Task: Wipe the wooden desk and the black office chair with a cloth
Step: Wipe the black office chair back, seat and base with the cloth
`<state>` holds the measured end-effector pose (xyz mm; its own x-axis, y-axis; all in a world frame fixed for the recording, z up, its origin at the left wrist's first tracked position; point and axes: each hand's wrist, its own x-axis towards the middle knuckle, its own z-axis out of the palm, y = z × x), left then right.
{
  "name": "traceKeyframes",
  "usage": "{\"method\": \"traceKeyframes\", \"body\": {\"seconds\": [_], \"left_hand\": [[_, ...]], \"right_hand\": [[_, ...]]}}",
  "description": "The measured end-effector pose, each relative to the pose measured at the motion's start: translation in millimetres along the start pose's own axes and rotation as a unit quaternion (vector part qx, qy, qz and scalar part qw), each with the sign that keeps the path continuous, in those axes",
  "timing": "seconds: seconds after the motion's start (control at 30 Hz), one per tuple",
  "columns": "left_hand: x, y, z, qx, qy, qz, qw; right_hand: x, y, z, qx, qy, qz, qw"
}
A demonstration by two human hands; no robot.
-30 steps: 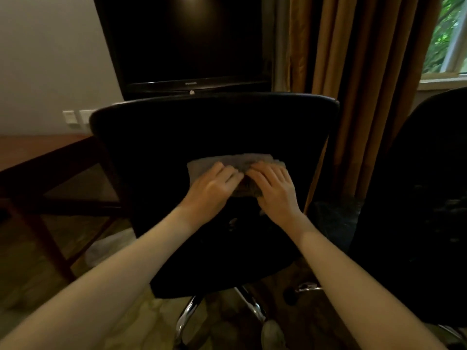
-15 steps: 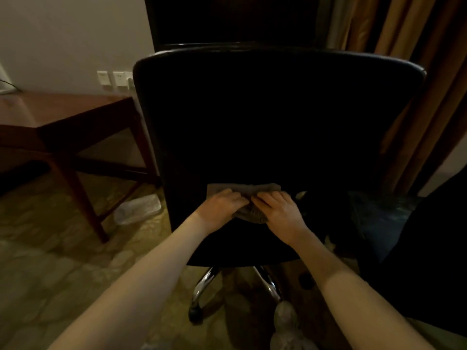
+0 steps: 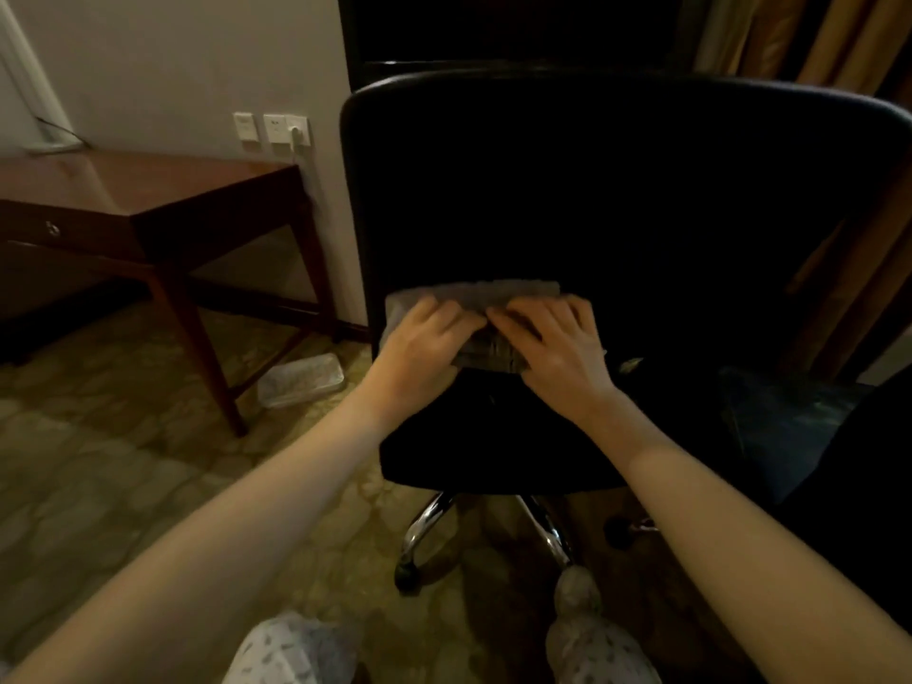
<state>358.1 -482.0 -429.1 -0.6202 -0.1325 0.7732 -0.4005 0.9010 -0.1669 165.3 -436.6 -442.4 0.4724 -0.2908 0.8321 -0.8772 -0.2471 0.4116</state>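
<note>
The black office chair (image 3: 592, 199) stands right in front of me, its broad backrest facing me and its seat below. A grey folded cloth (image 3: 498, 293) lies against the chair low down, where the backrest meets the seat. My left hand (image 3: 419, 348) and my right hand (image 3: 557, 348) both press flat on the cloth, side by side, fingers touching in the middle. The wooden desk (image 3: 148, 190) stands to the left against the white wall, apart from the chair.
Chrome chair legs (image 3: 424, 525) splay out under the seat on the patterned carpet. A clear plastic container (image 3: 301, 382) lies on the floor by the desk leg. Brown curtains (image 3: 839, 37) hang at the right. A second dark chair (image 3: 858, 461) sits at the right edge.
Both hands have slid the cloth down the backrest from its middle toward the seat. My view has tilted down and moved closer, showing more floor and the desk.
</note>
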Motion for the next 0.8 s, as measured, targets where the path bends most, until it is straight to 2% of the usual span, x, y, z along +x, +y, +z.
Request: {"method": "traceKeyframes", "body": {"seconds": [0.07,0.2,0.37,0.43,0.5,0.57,0.63,0.73,0.8], "left_hand": [[1,-8,-14,0.024,0.028,-0.006,0.999],[-15,-30,-15,0.071,-0.058,-0.043,0.995],[-46,-39,11,0.035,-0.114,-0.092,0.989],[-60,-38,33,0.022,-0.196,-0.122,0.973],[-69,-29,52,0.026,-0.324,-0.182,0.928],[-77,-14,64,0.024,-0.420,-0.226,0.879],[-81,-6,66,0.011,-0.437,-0.235,0.868],[-72,-13,50,0.017,-0.371,-0.201,0.907],[-61,-21,32,0.003,-0.287,-0.183,0.940]], "right_hand": [[16,-5,5,-0.031,-0.011,0.012,0.999],[22,-23,24,-0.087,-0.100,-0.002,0.991],[-4,-43,45,-0.108,-0.212,0.005,0.971],[-17,-55,51,-0.101,-0.282,0.005,0.954],[-29,-69,55,-0.071,-0.362,-0.016,0.929],[-45,-82,59,-0.024,-0.475,0.004,0.880],[-50,-86,55,-0.019,-0.478,0.010,0.878],[-43,-70,53,-0.041,-0.393,0.012,0.919],[-30,-60,49,-0.055,-0.320,0.011,0.946]]}}
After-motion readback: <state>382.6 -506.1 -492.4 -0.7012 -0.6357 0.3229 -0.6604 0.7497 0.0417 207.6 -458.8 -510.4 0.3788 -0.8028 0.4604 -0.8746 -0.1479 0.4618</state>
